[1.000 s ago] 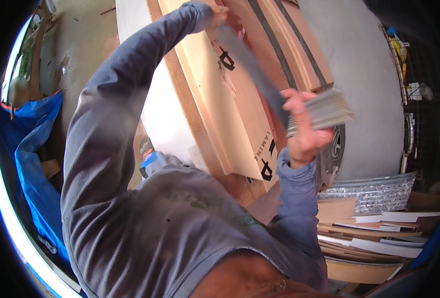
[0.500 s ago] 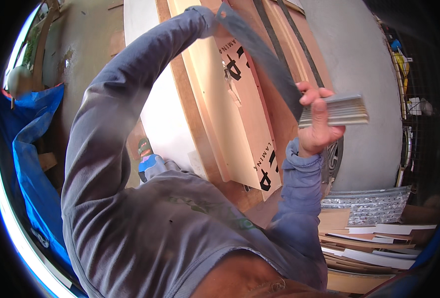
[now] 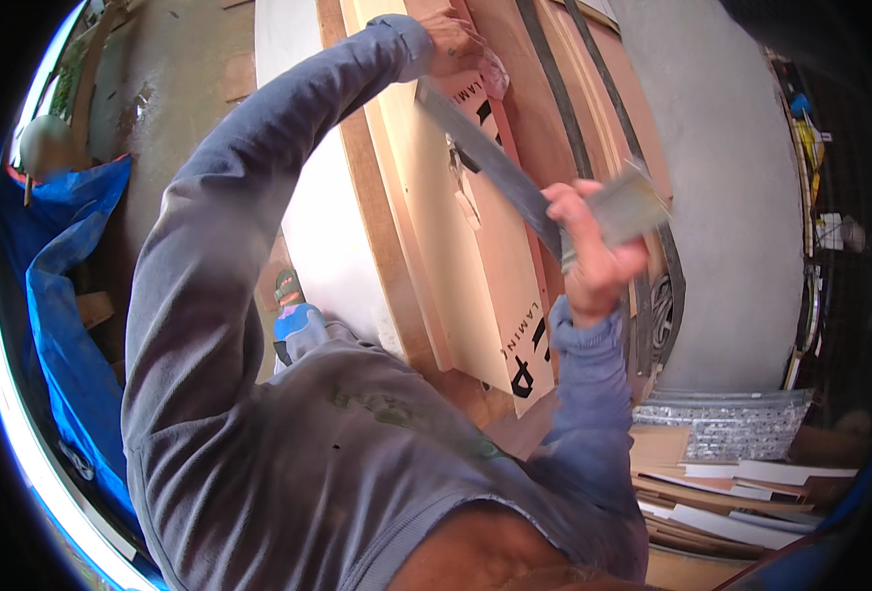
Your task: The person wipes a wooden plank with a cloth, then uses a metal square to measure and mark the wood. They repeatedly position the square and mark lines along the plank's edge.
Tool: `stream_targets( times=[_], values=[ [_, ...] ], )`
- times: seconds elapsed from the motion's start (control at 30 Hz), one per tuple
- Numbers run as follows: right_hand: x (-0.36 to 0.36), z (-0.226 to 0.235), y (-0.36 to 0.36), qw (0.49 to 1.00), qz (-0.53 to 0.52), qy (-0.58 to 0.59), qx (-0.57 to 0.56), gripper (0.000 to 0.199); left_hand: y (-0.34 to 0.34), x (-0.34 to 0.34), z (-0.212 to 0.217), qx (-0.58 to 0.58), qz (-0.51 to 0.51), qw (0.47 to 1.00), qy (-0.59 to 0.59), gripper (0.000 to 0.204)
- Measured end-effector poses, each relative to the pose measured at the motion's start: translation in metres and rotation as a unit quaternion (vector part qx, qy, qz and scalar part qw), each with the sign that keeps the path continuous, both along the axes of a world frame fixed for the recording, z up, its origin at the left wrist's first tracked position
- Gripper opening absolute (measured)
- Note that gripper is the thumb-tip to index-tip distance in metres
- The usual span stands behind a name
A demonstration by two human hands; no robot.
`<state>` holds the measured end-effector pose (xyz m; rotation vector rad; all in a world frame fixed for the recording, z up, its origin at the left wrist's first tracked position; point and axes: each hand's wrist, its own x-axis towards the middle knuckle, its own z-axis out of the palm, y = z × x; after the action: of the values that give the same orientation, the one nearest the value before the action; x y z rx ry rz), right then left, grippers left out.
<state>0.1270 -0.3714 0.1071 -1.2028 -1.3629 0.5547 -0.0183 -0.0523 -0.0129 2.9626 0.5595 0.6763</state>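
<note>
My right hand point(image 3: 598, 261) is closed around the butt end of a long, tapering dark-grey blade point(image 3: 490, 158). A pale, layered block point(image 3: 633, 205), blurred by motion, sticks out past its fingers on the right; whether it is the blade's handle I cannot tell. The blade slants up and leftward across the printed laminate boards, its narrow tip below my left hand. At the top, my left hand point(image 3: 455, 44) bends over the boards with a crumpled pinkish rag or plastic point(image 3: 495, 74) at its fingertips. Its palm is hidden.
Long wooden boards point(image 3: 411, 212) and printed laminate sheets point(image 3: 524, 325) lie ahead of me. A grey panel point(image 3: 721, 217) extends along the right. Offcuts point(image 3: 721, 497) pile up at lower right. A blue tarp point(image 3: 66, 295) hangs at left, near a person point(image 3: 47, 146).
The blade has swung down and left, its tip leaving my left hand. My right hand has lowered and tilted. My left hand has moved right, and the pinkish crumpled thing now shows.
</note>
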Motion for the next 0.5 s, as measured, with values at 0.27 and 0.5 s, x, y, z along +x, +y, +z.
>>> stream_targets(
  times=[0.27, 0.5],
  values=[
    [0.004, 0.005, -0.01, 0.99, 0.008, -0.058, 0.126, 0.023, -0.003, 0.0, 0.007, -0.019, -0.03, 0.999, -0.01, 0.028],
    [-0.004, 0.02, -0.015, 0.974, 0.059, 0.037, 0.214, 0.023, -0.005, -0.005, -0.001, -0.026, -0.024, 0.999, -0.014, 0.029]
  ],
)
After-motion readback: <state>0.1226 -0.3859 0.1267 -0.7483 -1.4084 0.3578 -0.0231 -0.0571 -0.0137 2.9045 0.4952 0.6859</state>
